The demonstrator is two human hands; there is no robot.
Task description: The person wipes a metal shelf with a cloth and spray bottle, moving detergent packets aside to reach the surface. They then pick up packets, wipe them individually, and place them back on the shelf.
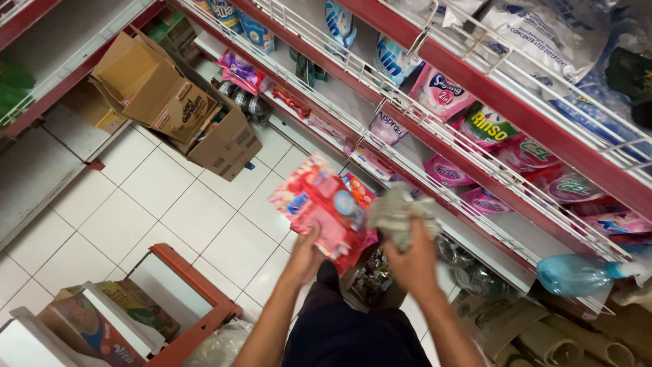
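Pink packets (pixel 324 207) partly blurred, gripped by left hand (pixel 307 253); right hand (pixel 410 261) clutches crumpled grey cloth (pixel 397 214) just beside.

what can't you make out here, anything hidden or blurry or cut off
Head view only:
- Red packs in the left hand: motion-blurred, so their count is unclear.
- Grey cloth in the right hand: blurred; the fingers cover its lower part.
- Open cardboard box: the flaps hide most of its contents.
- Blue bottle: its far end is hidden behind the shelf edge.
- Cardboard tubes: cut off by the bottom edge.
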